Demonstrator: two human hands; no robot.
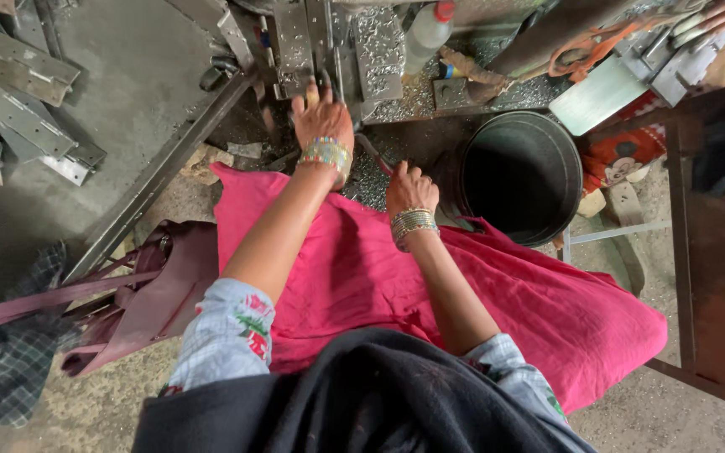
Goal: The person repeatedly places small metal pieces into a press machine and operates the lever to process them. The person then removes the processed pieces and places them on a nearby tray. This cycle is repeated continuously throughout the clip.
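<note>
While the person sits with a bright pink cloth point(362, 277) spread over the lap, both hands work at a small grey metal press machine point(329, 42) standing on the grey workshop floor point(127, 75) just ahead. The left hand point(322, 117) lies flat against the machine's lower front, fingers stretched up and mostly open, seemingly pressing or steadying a small metal piece there; the piece itself is hidden under the fingers, so I cannot tell its shape. The right hand point(410, 186) is curled closed around a thin red-tipped rod or handle point(377, 155) that slants toward the machine's base. Both wrists carry stacked coloured bangles.

Silver metal shavings point(379, 50) cover the machine's top and spill onto the floor between the hands. Flat steel hinges point(23, 117) lie in a heap at the floor's far left corner, well apart from the hands. A round black bucket point(522, 176) stands just beside the right hand, and a white plastic bottle with a red cap point(425, 32) leans behind the machine.

Judging by this, the step in hand looks like seating a part in the machine; the next move would call for the left fingers to be out of the working area before the handle is worked
</note>
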